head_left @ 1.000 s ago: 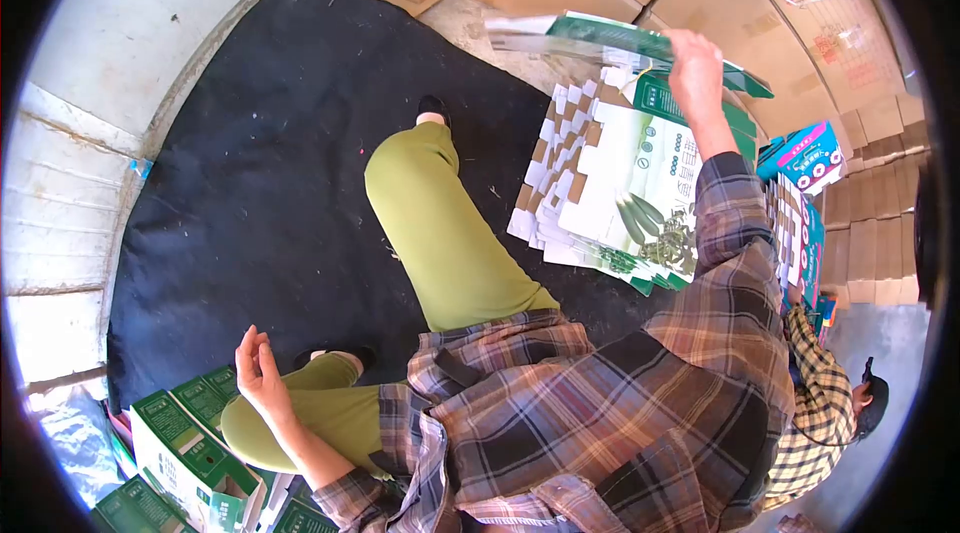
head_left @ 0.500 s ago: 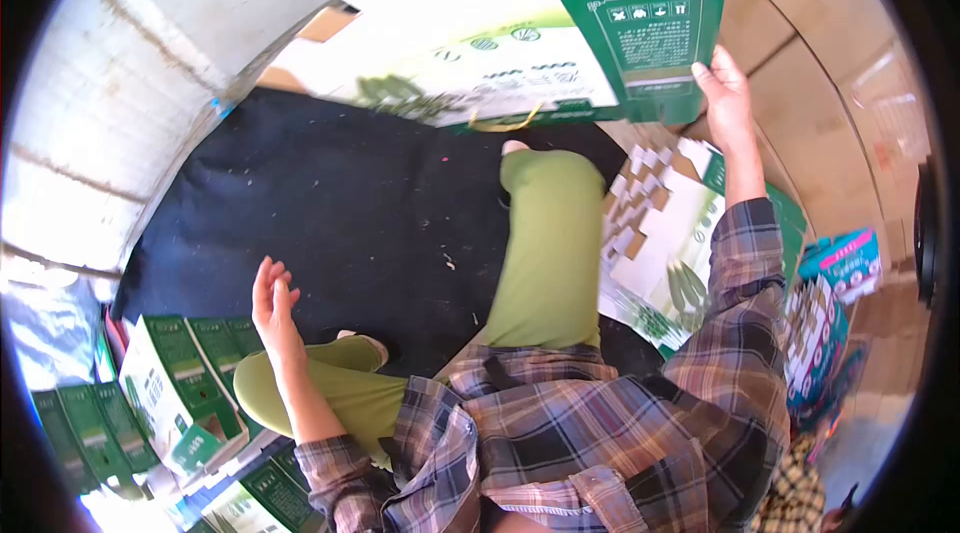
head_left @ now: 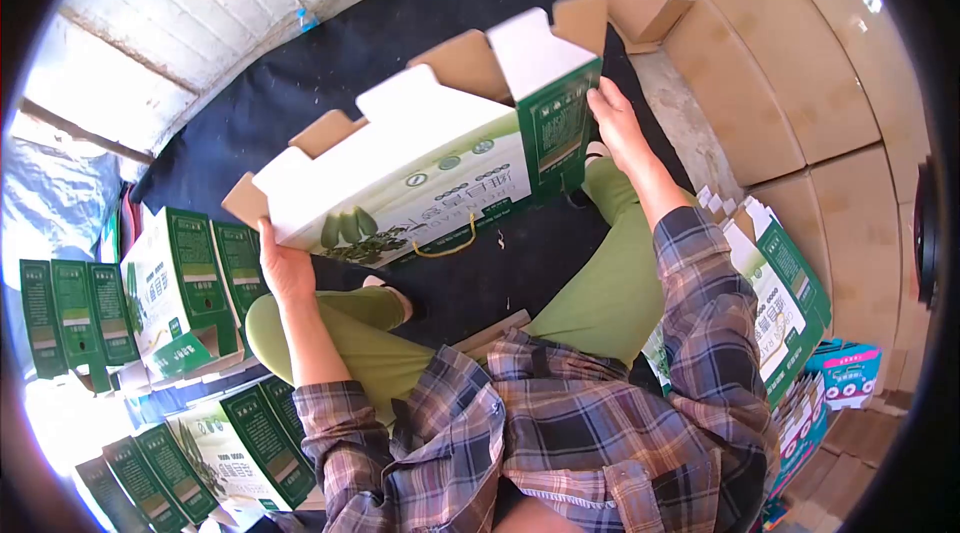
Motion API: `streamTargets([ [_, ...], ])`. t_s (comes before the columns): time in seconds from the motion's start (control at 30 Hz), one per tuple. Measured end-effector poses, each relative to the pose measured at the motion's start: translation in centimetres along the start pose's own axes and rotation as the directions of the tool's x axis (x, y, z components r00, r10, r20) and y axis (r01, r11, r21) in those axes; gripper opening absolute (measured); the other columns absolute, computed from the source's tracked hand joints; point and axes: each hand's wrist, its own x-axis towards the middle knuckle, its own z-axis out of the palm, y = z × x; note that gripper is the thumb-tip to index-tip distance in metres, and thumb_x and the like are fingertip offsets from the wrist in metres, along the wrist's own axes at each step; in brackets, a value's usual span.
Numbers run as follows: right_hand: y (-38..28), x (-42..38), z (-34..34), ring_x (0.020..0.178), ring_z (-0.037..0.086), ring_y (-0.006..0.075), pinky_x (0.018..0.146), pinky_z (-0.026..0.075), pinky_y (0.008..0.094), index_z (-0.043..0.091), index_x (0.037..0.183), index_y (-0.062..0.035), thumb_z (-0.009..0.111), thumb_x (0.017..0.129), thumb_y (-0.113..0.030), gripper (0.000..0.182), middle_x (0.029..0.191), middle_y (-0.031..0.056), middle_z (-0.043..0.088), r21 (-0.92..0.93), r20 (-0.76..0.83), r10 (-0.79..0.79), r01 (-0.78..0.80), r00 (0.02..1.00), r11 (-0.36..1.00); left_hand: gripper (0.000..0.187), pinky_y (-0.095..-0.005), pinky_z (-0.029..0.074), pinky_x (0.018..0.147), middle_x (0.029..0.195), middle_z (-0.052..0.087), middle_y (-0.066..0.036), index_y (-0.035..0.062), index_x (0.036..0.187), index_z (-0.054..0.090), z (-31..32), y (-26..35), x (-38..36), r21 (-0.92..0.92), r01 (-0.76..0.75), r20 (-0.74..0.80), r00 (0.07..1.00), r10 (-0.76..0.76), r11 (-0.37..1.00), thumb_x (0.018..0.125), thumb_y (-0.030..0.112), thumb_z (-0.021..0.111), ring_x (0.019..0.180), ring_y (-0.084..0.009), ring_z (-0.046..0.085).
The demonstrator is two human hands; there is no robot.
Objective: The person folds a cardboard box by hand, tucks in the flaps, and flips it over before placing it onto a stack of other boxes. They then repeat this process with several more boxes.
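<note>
A green and white cardboard gift box [head_left: 400, 193] is held up in front of my knees, its brown-backed flaps standing open along the top edge. A yellow cord handle [head_left: 445, 245] hangs from its printed side. My left hand [head_left: 288, 268] grips the box's left end, thumb on the front and the other fingers mostly hidden. At the right end, my right hand [head_left: 615, 121] clasps the green side panel near its upper corner. The box's underside and inside are mostly out of sight.
Printed boxes [head_left: 235, 453] stand in rows at my left. Flattened green and white cartons [head_left: 780, 303] lean at my right, beside teal packaging [head_left: 840, 373]. A wall of brown cartons [head_left: 790, 63] rises on the right. Black sheeting [head_left: 420, 3] covers the floor.
The box has come lower, nearer and squarely before me, with its flaps now showing. My left hand, free before, has taken hold of its left end; my right hand keeps its grip.
</note>
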Motion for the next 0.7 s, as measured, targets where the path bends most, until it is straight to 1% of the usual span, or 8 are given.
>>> streamTargets([
  [0.03, 0.0, 0.0, 0.2, 0.114, 0.050, 0.0138, 0.100, 0.036, 0.0267, 0.047, 0.129, -0.0004, 0.042, 0.098, -0.011, 0.033, 0.122, 0.0044, 0.056, -0.004, 0.009, 0.007, -0.006, 1.000, 1.000, 0.044, -0.0401, 0.030, 0.107, 0.129, 0.054, -0.008, 0.0017, 0.129, 0.048, -0.4, -0.3, 0.1, -0.023, 0.022, 0.024, 0.999, -0.022, 0.999, 0.094, 0.027, 0.054, 0.121, -0.0214, 0.047],
  [0.13, -0.2, 0.1, 0.9, 0.130, 0.037, 0.0221, 0.109, 0.025, 0.0477, 0.038, 0.138, -0.0070, 0.046, 0.097, -0.043, 0.055, 0.137, 0.0078, 0.045, 0.036, -0.023, 0.080, -0.079, 0.997, 0.996, 0.042, -0.0429, 0.030, 0.108, 0.132, 0.051, -0.009, 0.0027, 0.130, 0.047, -0.7, -0.3, -0.3, 0.139, 0.056, 0.109, 0.991, -0.072, 0.989, 0.094, 0.024, 0.052, 0.123, -0.0235, 0.046],
  [0.17, 0.5, 0.4, 0.6, 0.134, 0.029, 0.0240, 0.109, 0.018, 0.0546, 0.034, 0.142, -0.0101, 0.048, 0.092, -0.056, 0.069, 0.142, 0.0093, 0.038, 0.068, 0.023, 0.155, -0.157, 0.988, 0.985, 0.037, -0.0384, 0.032, 0.105, 0.125, 0.055, -0.009, -0.0013, 0.124, 0.050, -0.8, -0.5, -0.6, 0.087, 0.086, 0.121, 0.988, -0.097, 0.992, 0.089, 0.012, 0.053, 0.118, -0.0211, 0.049],
  [0.3, 0.4, 0.6, 0.9, 0.132, 0.033, 0.0223, 0.109, 0.021, 0.0495, 0.038, 0.139, -0.0102, 0.050, 0.090, -0.058, 0.070, 0.139, 0.0082, 0.041, 0.035, 0.029, 0.175, -0.176, 0.984, 0.984, 0.039, -0.0361, 0.036, 0.101, 0.120, 0.058, -0.008, 0.0010, 0.123, 0.054, -1.1, -0.9, -1.6, 0.211, 0.113, 0.183, 0.971, -0.152, 0.971, 0.084, 0.004, 0.050, 0.114, -0.0201, 0.052],
  [0.33, 0.8, 0.6, 1.0, 0.124, 0.039, 0.0209, 0.105, 0.026, 0.0414, 0.041, 0.135, -0.0075, 0.050, 0.090, -0.058, 0.068, 0.133, 0.0091, 0.046, 0.026, 0.057, 0.170, -0.172, 0.984, 0.985, 0.039, -0.0361, 0.036, 0.101, 0.120, 0.058, -0.008, 0.0010, 0.123, 0.054, 0.2, -1.0, -2.2, 0.206, 0.118, 0.177, 0.972, -0.155, 0.972, 0.084, 0.004, 0.050, 0.114, -0.0201, 0.052],
  [0.4, 0.7, 0.3, 1.2, 0.122, 0.043, 0.0210, 0.103, 0.030, 0.0322, 0.042, 0.132, -0.0033, 0.052, 0.089, -0.058, 0.070, 0.130, 0.0116, 0.048, -0.034, 0.115, 0.142, -0.139, 0.983, 0.990, 0.039, -0.0326, 0.036, 0.100, 0.119, 0.059, -0.008, 0.0008, 0.122, 0.056, 3.2, -1.5, -3.6, 0.526, 0.068, 0.139, 0.976, -0.165, 0.848, 0.084, 0.004, 0.053, 0.112, -0.0174, 0.053],
  [0.6, -0.3, -1.3, 2.7, 0.128, 0.039, 0.0235, 0.107, 0.029, 0.0368, 0.032, 0.141, -0.0081, 0.057, 0.087, -0.056, 0.076, 0.136, 0.0142, 0.044, -0.169, 0.114, 0.045, -0.025, 0.992, 0.985, 0.032, -0.0296, 0.042, 0.093, 0.116, 0.060, -0.006, -0.0006, 0.123, 0.055, 2.6, -4.5, -3.6, 0.691, 0.014, 0.050, 0.996, -0.067, 0.723, 0.094, 0.013, 0.054, 0.106, -0.0153, 0.055],
  [0.7, -2.2, -3.2, 3.7, 0.135, 0.030, 0.0251, 0.110, 0.024, 0.0366, 0.013, 0.148, -0.0081, 0.067, 0.081, -0.054, 0.098, 0.146, 0.0162, 0.031, -0.093, 0.142, -0.052, 0.066, 0.988, 0.994, 0.032, -0.0299, 0.042, 0.092, 0.115, 0.060, -0.006, -0.0005, 0.124, 0.054, 2.8, -4.9, -3.3, 0.722, -0.001, 0.036, 0.999, -0.036, 0.692, 0.095, 0.014, 0.053, 0.104, -0.0152, 0.055],
])
